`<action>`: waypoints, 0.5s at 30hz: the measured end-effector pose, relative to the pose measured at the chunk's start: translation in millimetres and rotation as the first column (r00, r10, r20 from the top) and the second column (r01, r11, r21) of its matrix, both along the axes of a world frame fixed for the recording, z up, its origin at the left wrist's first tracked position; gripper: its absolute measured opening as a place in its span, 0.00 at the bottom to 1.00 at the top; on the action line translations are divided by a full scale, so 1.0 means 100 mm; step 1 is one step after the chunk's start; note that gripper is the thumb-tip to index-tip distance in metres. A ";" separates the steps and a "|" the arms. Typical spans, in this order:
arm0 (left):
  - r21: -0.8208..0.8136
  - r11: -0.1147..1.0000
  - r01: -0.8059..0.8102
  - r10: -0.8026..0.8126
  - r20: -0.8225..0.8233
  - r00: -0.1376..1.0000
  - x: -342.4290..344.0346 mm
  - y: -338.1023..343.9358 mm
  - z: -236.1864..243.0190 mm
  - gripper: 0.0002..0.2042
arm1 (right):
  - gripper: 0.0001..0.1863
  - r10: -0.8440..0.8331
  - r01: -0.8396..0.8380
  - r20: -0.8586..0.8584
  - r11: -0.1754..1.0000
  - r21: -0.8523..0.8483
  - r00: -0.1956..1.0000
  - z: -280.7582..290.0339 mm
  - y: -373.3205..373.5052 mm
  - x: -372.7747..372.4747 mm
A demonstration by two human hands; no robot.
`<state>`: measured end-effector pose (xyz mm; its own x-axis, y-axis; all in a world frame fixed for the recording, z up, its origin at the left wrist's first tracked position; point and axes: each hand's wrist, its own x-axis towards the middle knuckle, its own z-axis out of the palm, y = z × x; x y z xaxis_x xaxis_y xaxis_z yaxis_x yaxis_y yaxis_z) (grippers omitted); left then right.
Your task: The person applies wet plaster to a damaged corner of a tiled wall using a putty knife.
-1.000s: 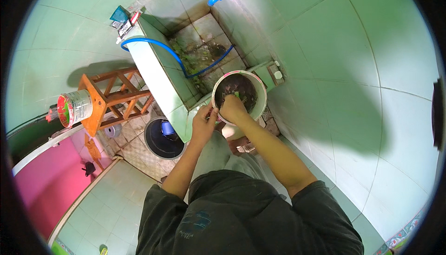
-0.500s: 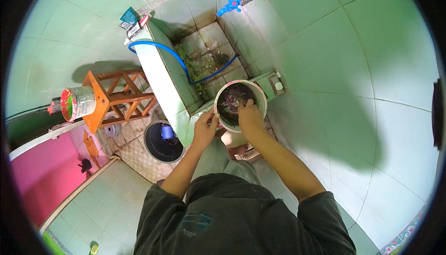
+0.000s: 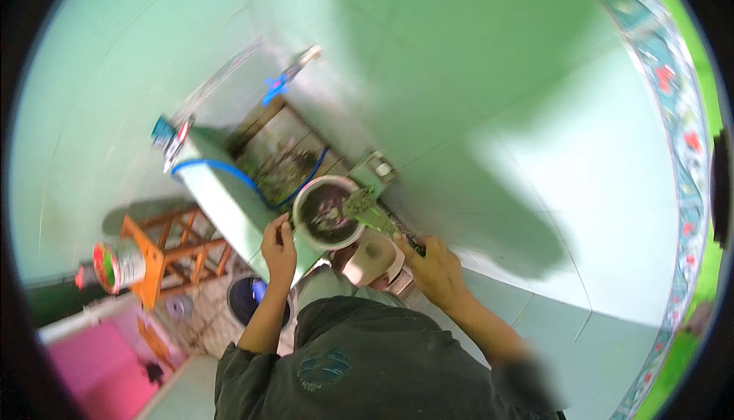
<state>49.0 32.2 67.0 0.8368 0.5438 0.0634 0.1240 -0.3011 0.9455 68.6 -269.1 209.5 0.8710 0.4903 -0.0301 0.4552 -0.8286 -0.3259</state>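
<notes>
A white bucket of murky water with pinkish bits sits at the low tiled ledge. My left hand is at the bucket's left side with fingers curled; whether it grips the rim or something else is unclear in the blur. My right hand holds a dark-handled green tool, its dirty head raised at the bucket's right rim. A pale fixture shows below the bucket, partly hidden.
A tiled basin with a blue hose lies beyond, under a blue tap. A wooden stool holding a paint tub, and a dark bucket, stand left. A tiled wall rises right.
The view has swung, shifting the scene down and leftward. My right hand has come out of the bucket and moved right, now holding the green tool. My left hand's grip is less clear.
</notes>
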 end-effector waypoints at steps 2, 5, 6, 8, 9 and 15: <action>-0.034 0.989 0.147 -0.145 0.044 0.988 0.16 -0.23 0.20 0.09 | 0.25 -0.097 0.099 0.053 0.995 -0.031 0.994 0.28 -0.24 -0.11; 0.039 0.874 0.485 -0.485 0.150 0.862 0.39 -0.77 0.45 0.08 | 0.23 -0.661 0.678 -0.324 0.731 -0.076 0.677 0.72 -0.59 -0.40; 0.038 0.827 0.561 -0.562 0.115 0.819 0.41 -0.89 0.43 0.08 | 0.23 -0.510 0.510 0.069 0.860 0.013 0.858 0.76 -0.73 -0.60; 0.041 0.724 0.688 -0.687 0.128 0.715 0.44 -1.22 0.42 0.08 | 0.25 -0.257 0.294 0.620 0.955 0.045 0.741 1.04 -0.95 -0.81; 0.048 0.684 0.728 -0.724 0.169 0.669 0.45 -1.40 0.44 0.08 | 0.25 -0.293 0.382 0.662 0.924 0.011 0.690 1.22 -1.06 -0.94; -0.059 0.328 0.943 -0.899 0.287 0.331 0.25 -2.24 0.59 0.07 | 0.32 -0.562 0.724 0.781 0.654 0.219 0.272 2.03 -1.54 -1.98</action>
<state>73.7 -191.8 126.0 0.7869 -0.5555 0.2688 -0.2818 0.0641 0.9573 -129.5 -422.9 413.0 0.6106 -0.1839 0.7703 -0.2697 -0.9628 -0.0161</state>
